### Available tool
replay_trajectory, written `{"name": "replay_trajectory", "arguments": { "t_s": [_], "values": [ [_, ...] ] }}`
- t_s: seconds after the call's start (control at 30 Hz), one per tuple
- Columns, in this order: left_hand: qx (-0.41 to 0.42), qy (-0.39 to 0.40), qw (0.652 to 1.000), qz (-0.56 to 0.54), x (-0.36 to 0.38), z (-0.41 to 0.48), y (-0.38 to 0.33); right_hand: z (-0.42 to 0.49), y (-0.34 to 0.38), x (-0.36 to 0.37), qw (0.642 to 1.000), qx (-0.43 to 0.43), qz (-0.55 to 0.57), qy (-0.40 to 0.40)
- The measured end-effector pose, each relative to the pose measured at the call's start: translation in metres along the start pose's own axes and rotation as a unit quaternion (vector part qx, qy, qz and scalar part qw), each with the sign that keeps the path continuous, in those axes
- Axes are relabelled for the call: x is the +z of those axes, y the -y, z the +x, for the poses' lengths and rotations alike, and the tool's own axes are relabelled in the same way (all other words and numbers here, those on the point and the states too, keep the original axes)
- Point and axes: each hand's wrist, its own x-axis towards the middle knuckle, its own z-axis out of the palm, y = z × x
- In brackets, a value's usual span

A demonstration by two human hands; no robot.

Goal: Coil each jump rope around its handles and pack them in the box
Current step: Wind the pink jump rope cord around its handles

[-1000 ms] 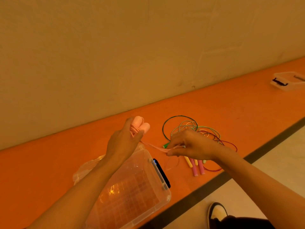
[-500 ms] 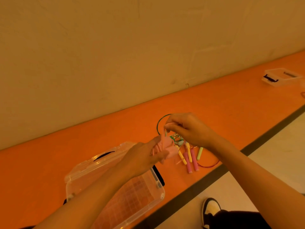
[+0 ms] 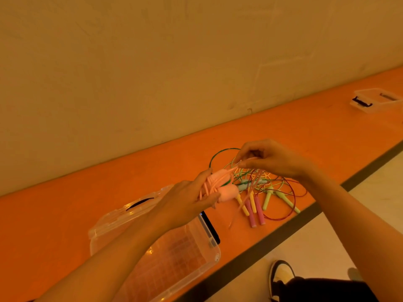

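Pink rope part-coiled; box not yet loaded.

Nearest me, the clear box (image 3: pixel 214 256) stands open on the bench (image 3: pixel 54 225), with no rope visible inside. Above it my left hand (image 3: pixel 185 205) grips the two pink handles (image 3: pixel 226 192) together, with turns of cord already wound round them. Just beyond, my right hand (image 3: pixel 274 160) pinches the pink cord (image 3: pixel 234 167) taut, fingers curled, and a loose tail hangs below. Behind, the remaining ropes (image 3: pixel 269 194) lie tangled and uncoiled. My estimate: one rope under way, none packed, several left. A second container (image 3: pixel 370 101) sits far off.
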Motion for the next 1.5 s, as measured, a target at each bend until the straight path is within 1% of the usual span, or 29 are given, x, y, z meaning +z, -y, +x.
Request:
{"name": "replay_trajectory", "arguments": {
  "t_s": [0.13, 0.23, 0.3, 0.5, 0.6, 0.67, 0.77, 0.87, 0.93, 1.0, 1.07, 1.13, 1.17, 1.23, 1.37, 1.5],
  "values": [
    [-0.014, -0.027, 0.999, -0.021, -0.009, 0.0, 0.01, -0.008, -0.013, -0.018, 1.0, 0.024, -0.005, 0.0],
    [-0.024, -0.037, 0.999, -0.017, -0.013, 0.001, 0.013, -0.015, -0.02, -0.028, 0.999, 0.017, -0.023, -0.036],
    [-0.026, -0.023, 0.999, -0.003, -0.012, 0.0, 0.01, -0.018, -0.018, -0.032, 0.998, 0.007, -0.024, -0.06],
    [0.019, 0.054, 0.994, 0.097, 0.007, -0.006, -0.007, -0.008, 0.002, -0.022, 0.992, -0.028, 0.028, -0.117],
    [0.032, 0.056, 0.995, 0.08, 0.011, -0.009, -0.019, -0.003, 0.005, -0.015, 0.988, -0.014, 0.067, -0.136],
    [0.048, 0.038, 0.996, 0.058, 0.011, -0.01, -0.025, 0.0, 0.003, -0.012, 0.983, 0.012, 0.107, -0.146],
    [0.099, 0.012, 0.993, 0.069, 0.009, -0.009, -0.028, 0.002, -0.007, -0.01, 0.981, 0.059, 0.128, -0.133],
    [0.17, 0.037, 0.978, 0.117, 0.008, -0.01, -0.025, 0.001, -0.015, -0.007, 0.985, 0.106, 0.105, -0.087],
    [0.203, 0.047, 0.967, 0.144, 0.009, -0.013, -0.023, 0.0, -0.015, -0.005, 0.985, 0.114, 0.109, -0.065],
    [0.2, 0.063, 0.967, 0.143, 0.012, -0.014, -0.022, 0.0, -0.017, -0.007, 0.986, 0.123, 0.104, -0.048],
    [0.187, 0.07, 0.973, 0.12, 0.013, -0.014, -0.02, -0.001, -0.021, -0.012, 0.988, 0.144, 0.047, -0.01],
    [0.178, 0.048, 0.977, 0.104, 0.01, -0.012, -0.013, -0.004, -0.024, -0.017, 0.985, 0.164, -0.01, 0.044],
    [0.169, 0.035, 0.98, 0.098, 0.007, -0.011, -0.008, -0.006, -0.025, -0.02, 0.984, 0.165, -0.015, 0.058],
    [0.155, 0.004, 0.985, 0.082, 0.005, -0.011, -0.001, -0.01, -0.028, -0.025, 0.987, 0.153, 0.002, 0.051],
    [0.138, -0.043, 0.988, 0.052, 0.001, -0.01, -0.001, -0.012, -0.038, -0.035, 0.993, 0.116, 0.002, 0.005],
    [0.123, -0.044, 0.99, 0.054, 0.0, -0.008, 0.0, -0.009, -0.044, -0.031, 0.994, 0.104, -0.029, -0.031]
  ]
}}
